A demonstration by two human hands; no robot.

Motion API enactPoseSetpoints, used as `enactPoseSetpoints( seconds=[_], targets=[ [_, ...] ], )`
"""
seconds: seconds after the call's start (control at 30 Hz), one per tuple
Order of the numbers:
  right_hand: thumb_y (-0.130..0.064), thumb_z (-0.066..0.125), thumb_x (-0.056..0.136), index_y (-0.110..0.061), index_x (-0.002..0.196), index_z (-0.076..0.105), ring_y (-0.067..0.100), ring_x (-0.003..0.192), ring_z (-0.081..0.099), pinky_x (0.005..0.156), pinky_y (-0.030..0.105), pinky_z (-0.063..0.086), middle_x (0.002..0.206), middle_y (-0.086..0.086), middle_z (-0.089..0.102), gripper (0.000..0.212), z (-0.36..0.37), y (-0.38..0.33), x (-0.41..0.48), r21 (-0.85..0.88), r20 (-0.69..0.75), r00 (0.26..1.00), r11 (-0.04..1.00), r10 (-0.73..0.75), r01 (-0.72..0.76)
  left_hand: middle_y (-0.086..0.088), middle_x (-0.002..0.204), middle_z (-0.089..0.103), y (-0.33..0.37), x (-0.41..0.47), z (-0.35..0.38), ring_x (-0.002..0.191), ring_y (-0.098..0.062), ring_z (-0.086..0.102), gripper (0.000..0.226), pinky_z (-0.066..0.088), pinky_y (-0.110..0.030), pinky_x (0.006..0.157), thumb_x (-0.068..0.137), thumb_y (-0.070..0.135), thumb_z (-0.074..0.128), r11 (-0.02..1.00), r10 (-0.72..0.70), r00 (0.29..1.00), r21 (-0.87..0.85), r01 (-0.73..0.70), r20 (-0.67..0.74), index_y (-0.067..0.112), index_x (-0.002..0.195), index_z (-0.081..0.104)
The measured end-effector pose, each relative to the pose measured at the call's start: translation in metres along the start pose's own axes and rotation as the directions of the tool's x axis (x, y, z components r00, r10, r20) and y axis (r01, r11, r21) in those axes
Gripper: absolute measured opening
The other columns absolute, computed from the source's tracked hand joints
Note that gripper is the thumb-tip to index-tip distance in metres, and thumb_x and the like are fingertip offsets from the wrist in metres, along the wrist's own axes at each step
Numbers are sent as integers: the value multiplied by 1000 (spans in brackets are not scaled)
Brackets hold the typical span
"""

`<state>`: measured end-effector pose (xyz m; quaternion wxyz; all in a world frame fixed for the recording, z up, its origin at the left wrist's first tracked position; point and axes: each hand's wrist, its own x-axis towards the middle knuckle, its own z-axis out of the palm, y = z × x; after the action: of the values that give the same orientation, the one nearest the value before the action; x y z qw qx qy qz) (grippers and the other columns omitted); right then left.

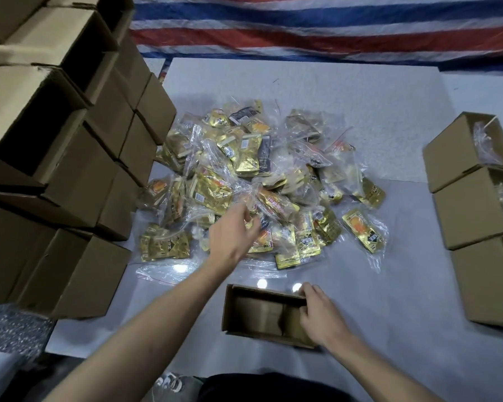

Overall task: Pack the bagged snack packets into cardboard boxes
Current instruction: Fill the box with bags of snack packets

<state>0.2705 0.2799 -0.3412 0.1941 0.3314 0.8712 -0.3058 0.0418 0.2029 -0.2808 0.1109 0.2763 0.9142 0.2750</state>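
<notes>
Pinching a snack bag (253,195) is the left hand (234,232); the right hand (320,311) grips the box (229,310).

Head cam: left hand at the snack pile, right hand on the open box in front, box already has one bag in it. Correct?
Not quite. In the head view the open box in front is empty: only bare cardboard shows inside. The rest holds: the left hand is at the pile of bagged snack packets, and the right hand grips the box's right wall.

A red, white and blue striped tarp (317,27) borders the pale grey sheets (375,97).
</notes>
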Motion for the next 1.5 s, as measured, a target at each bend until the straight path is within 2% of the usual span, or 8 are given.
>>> enactPoseSetpoints(
  seconds=[0.23, 0.43, 0.53, 0.67, 0.8, 1.07, 1.33, 1.5],
  targets=[
    [-16, 45, 90, -20, 118, 46, 29, 98, 59, 81, 40, 49, 115, 3, 51, 29, -2, 1, -1, 14, -5, 1000, 1000, -16, 16, 6, 64, 52, 2, 75, 32, 54, -11, 45, 36, 47, -29, 66, 96, 46, 57, 916, -322, 939, 291, 277, 120, 17, 78, 46],
    [-20, 44, 94, -21, 120, 45, 25, 102, 59, 84, 38, 49, 120, 1, 48, 26, 2, -2, -2, 12, 2, 1000, 1000, 19, -19, 4, 75, 57, -17, 76, 52, 54, -7, 44, 25, 34, -23, 50, 97, 39, 59, 784, -315, 925, 608, 128, 212, 17, 106, 54],
    [-18, 44, 93, -20, 118, 46, 24, 103, 57, 85, 37, 46, 121, 1, 48, 25, 4, -1, -2, 55, -4, 1000, 998, 12, -12, 2, 78, 60, -18, 75, 52, 60, -12, 49, 7, 50, -25, 62, 98, 21, 54, 779, -219, 954, 625, 43, 207, 15, 96, 57],
    [-15, 46, 92, -19, 112, 48, 25, 99, 57, 82, 36, 44, 117, 2, 49, 21, 4, -1, -4, 94, -15, 1000, 996, 6, -5, -7, 110, 63, -17, 78, 40, 93, -23, 62, 14, 45, -49, 104, 98, 16, 47, 899, -65, 985, 437, -13, 161, 14, 99, 61],
    [-9, 47, 88, -15, 107, 48, 32, 96, 56, 79, 38, 42, 111, 6, 50, 20, 3, -1, -5, 133, -36, 999, 991, -25, 30, -7, 96, 60, -14, 78, 3, 80, -20, 56, 20, 54, -40, 78, 101, 26, 41, 970, 56, 997, 237, -42, -51, 12, 98, 55],
    [-13, 45, 89, -15, 106, 47, 35, 94, 58, 79, 42, 49, 110, 6, 52, 18, 3, 0, -4, 94, -45, 999, 995, -23, 27, 0, 72, 45, -25, 54, -84, 60, -14, 35, 24, 28, -35, 55, 101, 28, 37, 991, 120, 938, -14, -132, -324, 18, 79, 36],
    [-26, 45, 96, -17, 109, 49, 31, 102, 58, 85, 38, 47, 111, 6, 57, 17, 4, 6, -2, 56, -66, 996, 997, -54, 58, 8, 92, 70, 7, -17, -140, 73, -10, 72, 12, 59, -23, 61, 105, 23, 47, 855, 364, 904, -305, -420, -224, 13, 105, 53],
    [-35, 45, 99, -16, 115, 51, 33, 108, 60, 88, 38, 49, 116, 11, 63, 25, 2, 5, -5, 68, -80, 994, 995, -72, 77, 1, 103, 74, 30, -63, -149, 82, -21, 74, 16, 61, -34, 70, 104, 25, 46, 716, 475, 873, -528, -457, -112, 28, 111, 60]
  ],
)
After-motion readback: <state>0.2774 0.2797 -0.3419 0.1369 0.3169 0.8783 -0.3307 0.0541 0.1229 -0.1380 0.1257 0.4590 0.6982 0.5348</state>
